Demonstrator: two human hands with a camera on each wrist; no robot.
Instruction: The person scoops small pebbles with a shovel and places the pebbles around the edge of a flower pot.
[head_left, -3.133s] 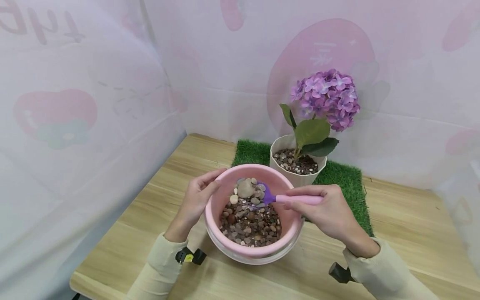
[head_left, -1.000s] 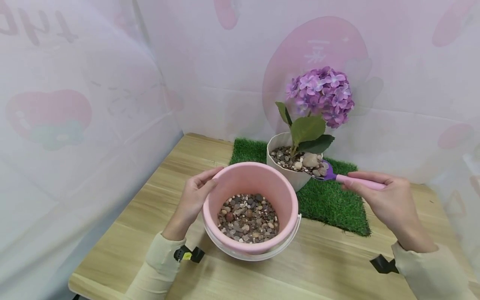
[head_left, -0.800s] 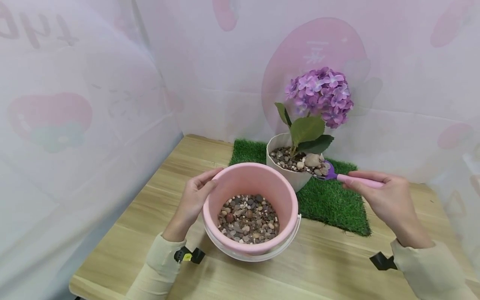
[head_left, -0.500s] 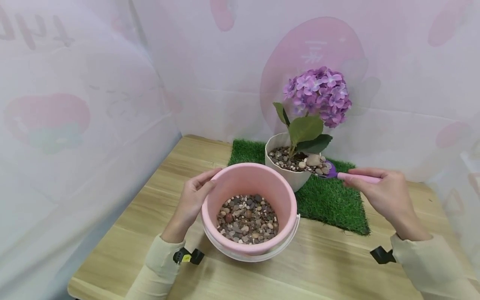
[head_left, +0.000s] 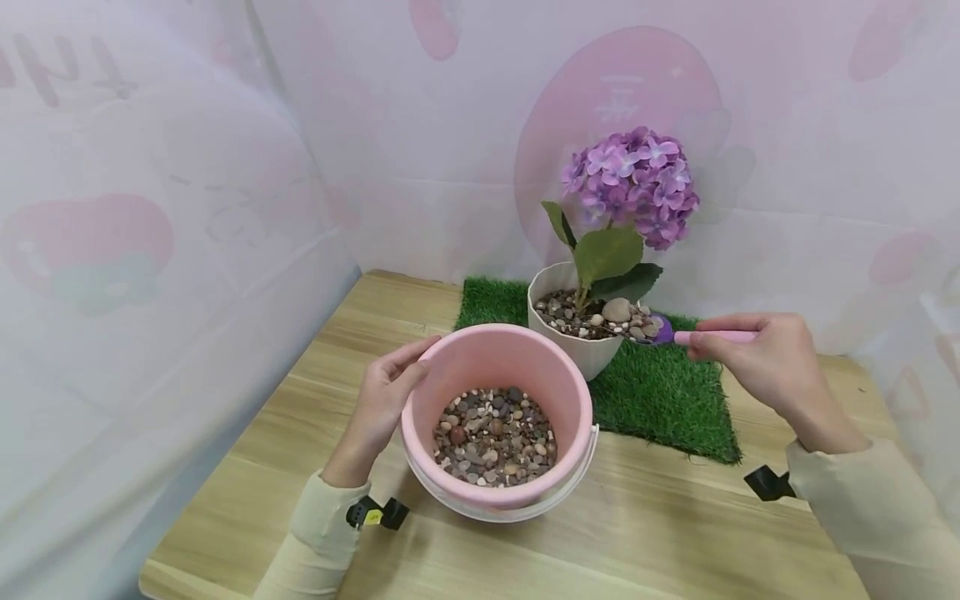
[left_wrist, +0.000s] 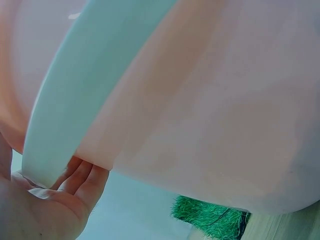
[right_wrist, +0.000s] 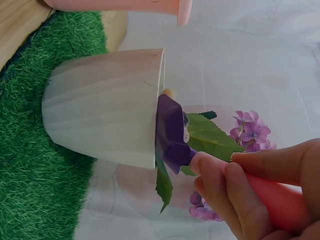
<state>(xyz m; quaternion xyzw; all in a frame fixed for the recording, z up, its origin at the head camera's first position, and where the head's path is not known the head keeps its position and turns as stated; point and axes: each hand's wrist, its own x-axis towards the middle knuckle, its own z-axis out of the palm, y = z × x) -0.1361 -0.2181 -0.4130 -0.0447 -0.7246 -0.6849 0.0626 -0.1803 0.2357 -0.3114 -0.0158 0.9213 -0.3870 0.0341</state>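
Observation:
My left hand (head_left: 378, 404) grips the left rim of a pink bucket (head_left: 498, 342), thumb at the rim and fingers along the outer wall. Pebbles (head_left: 491, 437) cover the bucket's bottom. In my right hand (head_left: 772, 358) is the pink handle (head_left: 716, 337) of a small trowel with a purple blade (right_wrist: 172, 132). The blade, loaded with pebbles and one larger tan stone (head_left: 617, 310), lies at the right rim of a white flowerpot (right_wrist: 107, 107). In the pot stands a purple hydrangea (head_left: 633, 183) with green leaves, amid dark soil and pebbles.
The pot stands on a green artificial turf mat (head_left: 667, 408) at the back of the wooden table (head_left: 300, 417). A white bucket handle (head_left: 525, 515) hangs round the bucket's front. Printed pale cloth (head_left: 435, 125) hangs behind and at the left.
The right hand has carried the loaded trowel from inside the bucket to the flowerpot's rim. Lately the handle has levelled and risen slightly. The left hand stays on the bucket.

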